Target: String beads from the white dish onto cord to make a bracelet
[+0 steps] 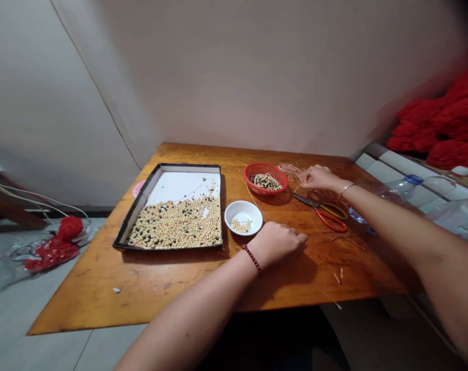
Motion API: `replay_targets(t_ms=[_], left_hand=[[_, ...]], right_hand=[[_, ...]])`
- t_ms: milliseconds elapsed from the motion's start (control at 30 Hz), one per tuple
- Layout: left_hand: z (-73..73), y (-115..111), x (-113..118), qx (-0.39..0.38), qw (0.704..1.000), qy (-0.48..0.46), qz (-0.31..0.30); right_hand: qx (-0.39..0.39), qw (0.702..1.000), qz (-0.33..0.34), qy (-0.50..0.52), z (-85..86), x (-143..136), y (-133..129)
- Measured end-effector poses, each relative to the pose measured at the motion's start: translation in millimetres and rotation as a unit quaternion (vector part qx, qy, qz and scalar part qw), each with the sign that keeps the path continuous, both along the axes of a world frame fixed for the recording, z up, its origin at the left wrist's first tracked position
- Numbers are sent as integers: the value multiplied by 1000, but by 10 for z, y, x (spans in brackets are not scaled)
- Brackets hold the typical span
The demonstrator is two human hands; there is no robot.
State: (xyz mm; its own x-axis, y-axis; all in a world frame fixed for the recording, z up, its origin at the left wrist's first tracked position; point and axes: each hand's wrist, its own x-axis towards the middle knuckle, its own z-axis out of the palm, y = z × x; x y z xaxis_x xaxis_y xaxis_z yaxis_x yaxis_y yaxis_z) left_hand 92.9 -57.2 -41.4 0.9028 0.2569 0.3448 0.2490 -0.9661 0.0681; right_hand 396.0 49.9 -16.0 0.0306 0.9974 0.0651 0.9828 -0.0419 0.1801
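My right hand (319, 178) is closed, its fingertips pinched at the edge of a bundle of pale thin cords (291, 171). Just right of a small white bowl (243, 232) is my left hand (278, 241), low over the table with its fingers curled; what is under them is hidden. Some beads lie in that bowl. Behind it a red basket (266, 191) holds beaded strands. A shallow black-edged box (222, 206) on the left holds many cream beads mixed with dark and a few coloured ones. Scissors (326, 214) with red and yellow handles lie between and beyond my hands.
The wooden table (83, 299) meets a wall at the back. Plastic bottles (403, 188) stand to the right, below piles of red yarn (442, 121). Cord scraps (337, 278) lie near the front edge. A bag with red material (59, 247) is on the floor at left.
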Motion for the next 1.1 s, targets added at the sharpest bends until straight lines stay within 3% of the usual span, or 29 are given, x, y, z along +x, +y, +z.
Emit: replay_targets(t_ms=[167, 300, 400, 500, 567, 667, 700, 767, 833, 900, 1000, 1100], left_hand=[[10, 9, -22, 6, 1000, -10, 3], [6, 9, -10, -5, 1000, -15, 4], [-2, 18, 1, -21, 999, -18, 19], [-10, 15, 8, -25, 999, -17, 19], [-12, 7, 8, -25, 999, -14, 14], [-1, -4, -2, -22, 1000, -12, 9], [7, -7, -8, -19, 1000, -14, 9], [26, -13, -19, -15, 1000, -17, 5], [43, -26, -24, -13, 1000, -17, -4], [51, -47, -20, -14, 1000, -13, -19], [46, -81, 2, -14, 999, -9, -51], [36, -95, 23, -15, 997, -10, -79]], right_hand=[[142, 982, 41, 122, 334, -42, -126], [158, 913, -21, 374, 458, -133, -289], [158, 867, -42, 470, 459, -158, -334], [197, 878, -80, 428, 431, -73, -256], [248, 891, -146, 350, 414, 4, -173], [309, 883, -200, 291, 383, -36, -131], [326, 889, -186, 264, 364, -124, -159], [333, 930, -57, 146, 303, -409, -278], [229, 963, 105, 93, 207, -778, -449], [82, 967, 224, 92, 86, -1127, -611], [-17, 964, 240, 110, -90, -1454, -730], [-46, 967, 237, 81, -210, -1537, -704]])
